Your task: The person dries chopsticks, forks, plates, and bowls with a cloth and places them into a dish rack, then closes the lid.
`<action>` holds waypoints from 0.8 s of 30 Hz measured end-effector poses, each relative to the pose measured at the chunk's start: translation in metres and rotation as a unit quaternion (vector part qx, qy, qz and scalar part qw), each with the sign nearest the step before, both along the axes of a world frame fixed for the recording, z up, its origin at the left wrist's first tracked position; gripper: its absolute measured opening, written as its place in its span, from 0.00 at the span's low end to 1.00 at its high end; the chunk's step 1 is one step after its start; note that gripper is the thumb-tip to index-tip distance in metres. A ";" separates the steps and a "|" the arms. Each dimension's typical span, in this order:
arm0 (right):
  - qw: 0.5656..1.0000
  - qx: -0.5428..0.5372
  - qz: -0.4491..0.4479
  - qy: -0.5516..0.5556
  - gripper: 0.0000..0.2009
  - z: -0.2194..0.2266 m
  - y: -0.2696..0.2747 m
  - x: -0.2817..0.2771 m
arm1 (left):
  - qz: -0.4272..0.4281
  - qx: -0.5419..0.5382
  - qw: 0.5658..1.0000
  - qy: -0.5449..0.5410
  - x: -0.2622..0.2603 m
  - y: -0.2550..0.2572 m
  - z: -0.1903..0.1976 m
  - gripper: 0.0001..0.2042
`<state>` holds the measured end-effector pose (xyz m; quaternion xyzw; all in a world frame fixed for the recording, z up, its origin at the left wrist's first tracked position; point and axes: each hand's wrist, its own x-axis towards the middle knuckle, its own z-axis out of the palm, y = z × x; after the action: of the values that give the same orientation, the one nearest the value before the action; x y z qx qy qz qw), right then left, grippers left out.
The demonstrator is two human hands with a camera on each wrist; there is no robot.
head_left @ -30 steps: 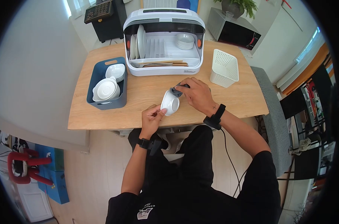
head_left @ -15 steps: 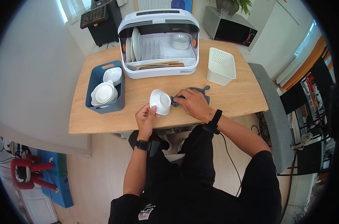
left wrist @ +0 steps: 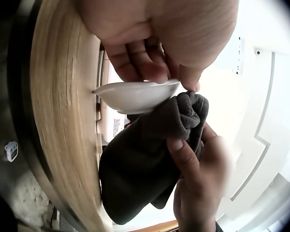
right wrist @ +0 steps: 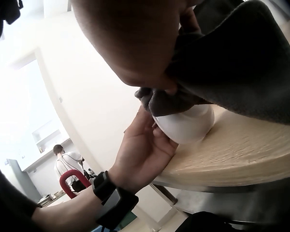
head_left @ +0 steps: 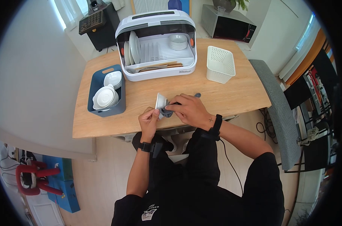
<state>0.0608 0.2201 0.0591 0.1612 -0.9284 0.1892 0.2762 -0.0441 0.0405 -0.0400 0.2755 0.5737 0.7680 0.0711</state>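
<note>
My left hand (head_left: 148, 120) pinches the rim of a small white bowl (head_left: 160, 101), which stands tilted on its side near the table's front edge. Bunched dark grey cloth (left wrist: 140, 154) is in my right hand (head_left: 191, 111), pinched between thumb and fingers. In the left wrist view the bunched end of the cloth lies against the bowl's outer side, and its loose part hangs down. The right wrist view shows the cloth over the bowl (right wrist: 186, 126), covering part of it.
A blue-grey bin (head_left: 112, 111) with stacked white bowls (head_left: 105, 97) stands at the left of the table (head_left: 216, 98). Behind is a white dish cabinet (head_left: 159, 74) with plates, small dishes and chopsticks. A white perforated basket (head_left: 220, 67) stands at the right.
My left hand has turned the bowl. The right hand moved right with the cloth, then back left onto the bowl's outside. The head view has shifted slightly.
</note>
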 end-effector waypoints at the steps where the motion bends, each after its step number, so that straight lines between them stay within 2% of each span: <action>1: 1.000 -0.002 -0.005 0.006 0.17 0.002 0.003 0.000 | -0.001 0.000 1.000 0.001 0.001 0.000 0.003 0.10; 7: 0.998 -0.013 -0.055 0.029 0.17 0.015 0.024 0.008 | -0.039 -0.009 0.999 0.003 0.015 -0.006 0.013 0.13; 10: 0.996 -0.013 -0.077 0.033 0.17 0.017 0.030 0.013 | -0.066 0.021 0.997 -0.043 0.024 -0.007 0.017 0.13; 12: 0.996 -0.018 -0.084 0.031 0.17 0.016 0.032 0.016 | -0.089 0.085 0.987 -0.105 0.028 -0.007 0.017 0.14; 24: 0.996 -0.022 -0.079 0.028 0.16 0.009 0.033 0.025 | -0.013 0.146 0.970 -0.194 0.035 -0.009 0.035 0.15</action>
<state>0.0854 0.2535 0.0681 0.0869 -0.9259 0.1824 0.3192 -0.0092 0.0318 -0.0054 0.1363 0.4271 0.8812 0.1503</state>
